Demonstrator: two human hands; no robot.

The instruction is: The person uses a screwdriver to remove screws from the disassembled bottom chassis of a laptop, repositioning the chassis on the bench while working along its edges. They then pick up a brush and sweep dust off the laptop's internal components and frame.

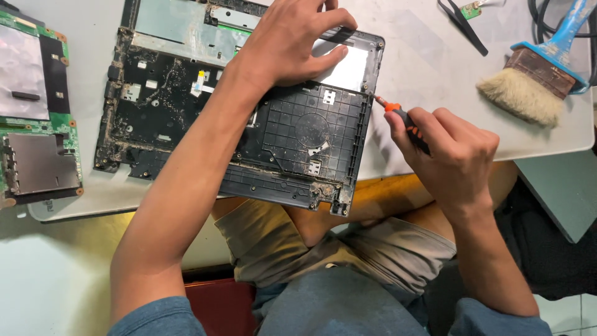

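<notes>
The right hand (451,155) has its grip clamped on a small screwdriver (404,121) with an orange-and-black handle, the fingers curled round the handle and the thin shaft slanting up and left. Its tip sits at the right edge of the black laptop base (292,143), near the upper right corner. The left hand (292,40) lies spread on top of that base, fingers apart and pressing flat; the thumb rests on a pale silver rectangular patch (345,68) fixed inside the corner, and nothing is closed in this hand.

The base is one dusty black plastic shell lying open side up, its near edge overhanging the white counter (423,68) above the person's lap. Its right half shows a moulded grid with a round recess, and its left half carries several small white rectangular stickers.

At the far left lies one green circuit board (37,112) with two silver metal plates on it. At the upper right rests one wide paintbrush (528,84) with pale bristles and a blue handle. Beside it, toward the top edge, lie one pair of black tweezers (463,25), a small green board piece (471,9) and black cables (547,22).
</notes>
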